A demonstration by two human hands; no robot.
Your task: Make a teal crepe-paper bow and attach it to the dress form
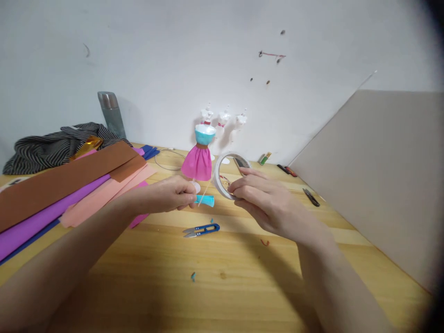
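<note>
My right hand is closed on a roll of white tape, its fingers through the ring and over the rim. A narrow pale strip runs from the roll down toward my left hand. That hand is closed in a pinch on a piece of turquoise paper, which sticks out to the right of the fingers. Below them, blue-handled thread snips lie on the table. Just behind the hands stands a small dress form in a turquoise top and pink skirt with a brown waistband.
Brown, purple and peach paper sheets lie at left, before a striped cloth and a bottle. Small white dress forms stand near the wall. A dark cutter lies at right. Turquoise scraps dot the table.
</note>
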